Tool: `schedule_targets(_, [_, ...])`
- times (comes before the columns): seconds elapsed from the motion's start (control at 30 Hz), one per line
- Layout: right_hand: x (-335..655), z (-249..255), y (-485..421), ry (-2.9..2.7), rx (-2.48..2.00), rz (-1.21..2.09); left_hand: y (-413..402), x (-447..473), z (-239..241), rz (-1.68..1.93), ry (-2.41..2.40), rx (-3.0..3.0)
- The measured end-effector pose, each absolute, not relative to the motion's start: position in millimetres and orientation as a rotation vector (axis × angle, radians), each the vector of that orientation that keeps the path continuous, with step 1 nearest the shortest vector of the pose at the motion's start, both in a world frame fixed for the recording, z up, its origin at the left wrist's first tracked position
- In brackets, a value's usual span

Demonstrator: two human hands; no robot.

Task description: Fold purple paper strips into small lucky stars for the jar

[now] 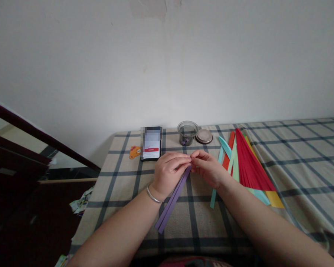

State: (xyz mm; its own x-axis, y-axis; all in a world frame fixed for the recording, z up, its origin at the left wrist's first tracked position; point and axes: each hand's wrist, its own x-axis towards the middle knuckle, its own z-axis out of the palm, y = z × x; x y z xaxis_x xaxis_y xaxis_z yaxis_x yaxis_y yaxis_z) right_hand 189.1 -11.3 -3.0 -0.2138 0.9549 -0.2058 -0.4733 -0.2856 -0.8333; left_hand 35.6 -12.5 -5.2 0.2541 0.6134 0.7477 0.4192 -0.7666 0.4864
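Note:
My left hand (169, 171) and my right hand (208, 168) meet over the middle of the checked tablecloth (122, 207). Both pinch the far end of a long purple paper strip (171, 204), which trails down toward me across the cloth. The fingertips of the two hands touch at the strip's top. A silver bangle (153, 195) sits on my left wrist.
A fan of paper strips (249, 167) in red, orange, yellow and pale green lies to the right. A clear plastic jar (187, 132) and its lid (204, 136) stand at the back, beside a phone (151, 143) and a small orange bear sticker (134, 152). Paper scraps (80, 203) lie beyond the table's left edge.

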Motion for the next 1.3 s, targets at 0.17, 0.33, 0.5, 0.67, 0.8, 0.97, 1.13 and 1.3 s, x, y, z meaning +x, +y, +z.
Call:
schedule_targets(0.17, [190.7, -4.0, -11.4, -0.732, -0.875, 1.793, -12.4, 35.3, -6.7, 1.505, 1.010, 2.319])
schedule_targets(0.33, [192.5, -4.8, -10.5, -0.735, -0.912, 1.820, -12.4, 34.9, -7.3, 1.504, 1.030, 2.319])
schedule_targets(0.5, [192.3, -3.9, -9.8, -0.746, -0.950, 1.806, -12.8, 34.9, -6.0, 1.493, 1.026, 2.323])
schedule_targets(0.67, [192.9, -3.5, -10.1, -0.722, -0.904, 1.854, -13.7, 35.8, -5.9, 1.500, 1.038, 2.279])
schedule_targets(0.8, [193.0, -2.8, -10.2, -0.730, -0.906, 1.874, -14.8, 37.6, -7.5, 1.502, 1.068, 2.216])
schedule_targets(0.97, [191.8, -1.9, -10.0, -0.748, -0.869, 1.856, -14.0, 38.6, -9.5, 1.488, 1.117, 2.103])
schedule_targets(1.13, [191.1, -2.4, -10.6, -0.725, -0.868, 1.860, -12.7, 37.2, -8.8, 1.470, 1.060, 2.103])
schedule_targets(1.3, [191.9, -4.7, -10.9, -0.756, -0.880, 1.818, -12.4, 36.7, -7.1, 1.489, 1.045, 2.154])
